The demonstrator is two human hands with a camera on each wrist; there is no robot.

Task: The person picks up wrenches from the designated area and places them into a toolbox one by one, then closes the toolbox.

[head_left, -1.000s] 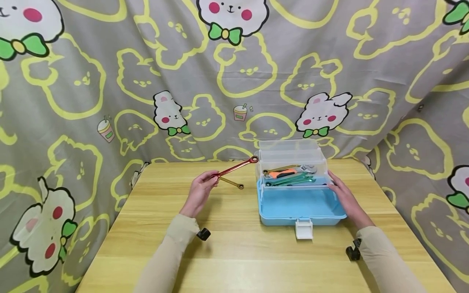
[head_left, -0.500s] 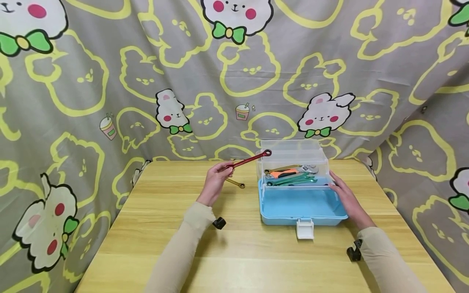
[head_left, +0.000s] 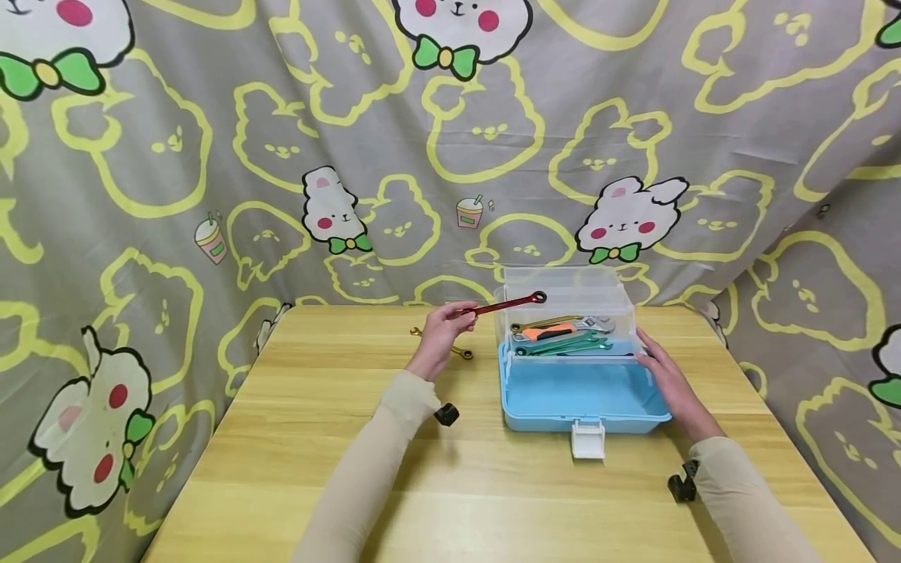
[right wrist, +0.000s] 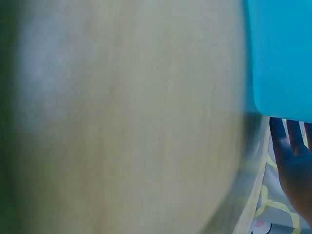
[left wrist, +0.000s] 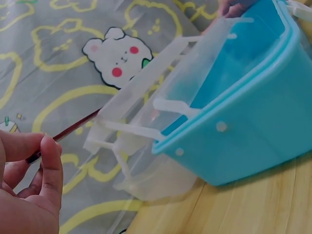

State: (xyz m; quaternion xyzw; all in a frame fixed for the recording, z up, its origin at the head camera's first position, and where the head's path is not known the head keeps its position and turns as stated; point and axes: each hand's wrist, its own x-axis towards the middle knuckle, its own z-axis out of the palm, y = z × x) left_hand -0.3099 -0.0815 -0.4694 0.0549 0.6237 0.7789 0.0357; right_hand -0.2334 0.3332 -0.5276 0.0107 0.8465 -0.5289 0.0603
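In the head view my left hand (head_left: 443, 335) pinches one end of a red ratchet wrench (head_left: 510, 303) between thumb and fingers. The wrench's ring end is over the raised clear tray (head_left: 570, 357) of a blue toolbox (head_left: 584, 423). The left wrist view shows the wrench (left wrist: 78, 124) slanting toward the toolbox (left wrist: 248, 122). My right hand (head_left: 672, 383) rests against the toolbox's right side, fingers fairly straight. In the tray lie an adjustable wrench (head_left: 559, 331) with an orange and black handle, green wrenches (head_left: 566, 344) and a gold wrench (head_left: 542, 322).
A gold wrench (head_left: 463, 353) lies on the wooden table (head_left: 317, 407), partly hidden behind my left hand. The toolbox's white latch (head_left: 588, 439) hangs down at the front. Patterned cloth (head_left: 394, 156) closes off the back and sides.
My left hand has moved right with the red wrench, bringing its ring end from the tray's left edge to over the tray. My right hand stays on the toolbox.
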